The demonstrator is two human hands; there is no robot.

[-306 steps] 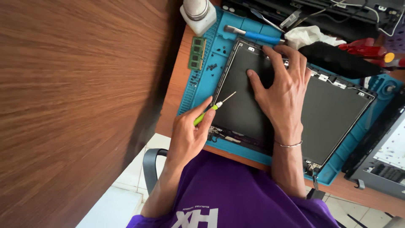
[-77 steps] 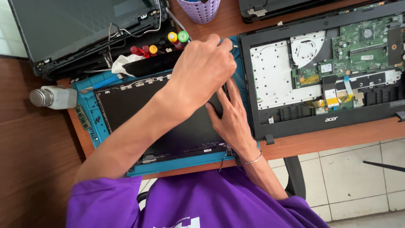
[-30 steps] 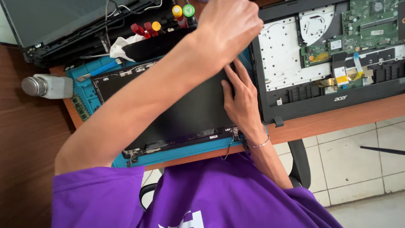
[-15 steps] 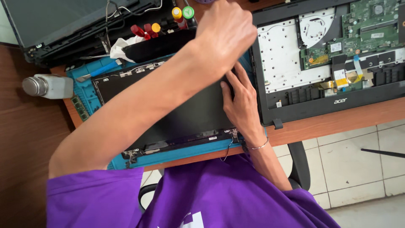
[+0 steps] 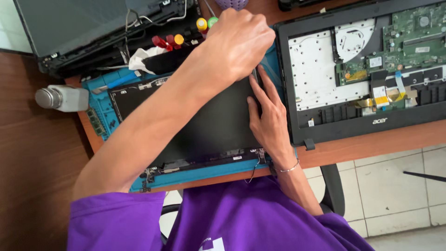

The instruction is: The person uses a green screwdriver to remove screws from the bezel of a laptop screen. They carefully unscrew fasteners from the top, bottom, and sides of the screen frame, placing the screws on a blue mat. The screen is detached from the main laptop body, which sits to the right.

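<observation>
A dark laptop screen panel (image 5: pixel 209 125) lies face down on a blue work mat (image 5: pixel 204 170). My left arm reaches across it, and my left hand (image 5: pixel 238 42) is a closed fist over the panel's far right corner. It seems to grip a screwdriver, of which only a thin shaft (image 5: pixel 255 74) shows below the fist. My right hand (image 5: pixel 268 122), with a bracelet on the wrist, lies flat on the panel's right edge with its fingers spread. It holds nothing.
An opened laptop base (image 5: pixel 371 125) with fan and green circuit board lies to the right. Another dismantled laptop (image 5: pixel 83 28) sits at the back left. Coloured tool handles (image 5: pixel 186 39), a white cloth (image 5: pixel 141 60) and a white bottle (image 5: pixel 62 98) border the mat.
Ten seconds ago my left hand held a green screwdriver at another edge of the panel. Over the last second both hands have stayed almost still and the view has shifted slightly.
</observation>
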